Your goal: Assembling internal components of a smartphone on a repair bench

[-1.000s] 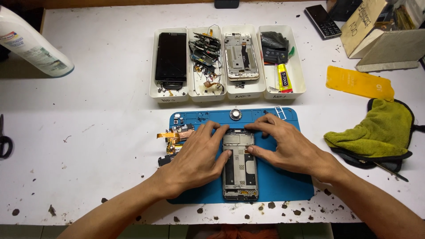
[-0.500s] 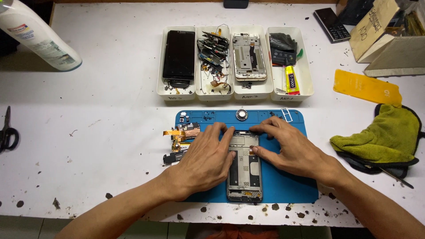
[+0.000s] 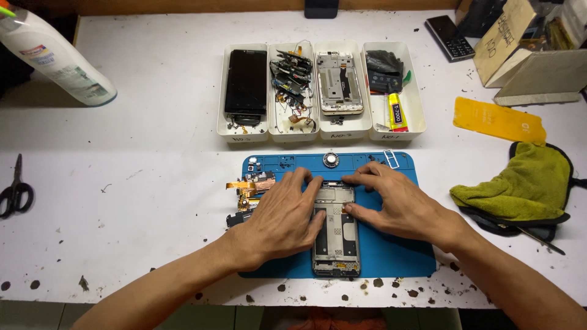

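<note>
An opened phone frame (image 3: 335,235) lies lengthwise on a blue work mat (image 3: 403,253) near the table's front edge. My left hand (image 3: 282,217) rests flat on the frame's left side, fingertips at its top edge. On the frame's upper right corner my right hand (image 3: 391,205) presses with fingers and thumb. Small phone parts with copper flex cables (image 3: 249,190) lie at the mat's left edge, beside my left hand. A round silver part (image 3: 331,160) sits in the mat's top strip.
Behind the mat stand several white trays (image 3: 276,135) with a dark screen (image 3: 246,82), loose parts, a frame (image 3: 338,82) and a yellow glue tube (image 3: 396,112). Scissors (image 3: 14,190) lie far left, a white bottle (image 3: 52,55) back left, a green cloth (image 3: 526,183) and an orange sheet (image 3: 498,120) right.
Both hands stay on the phone frame with only slight finger shifts. The camera has tilted, so everything sits a little lower in view.
</note>
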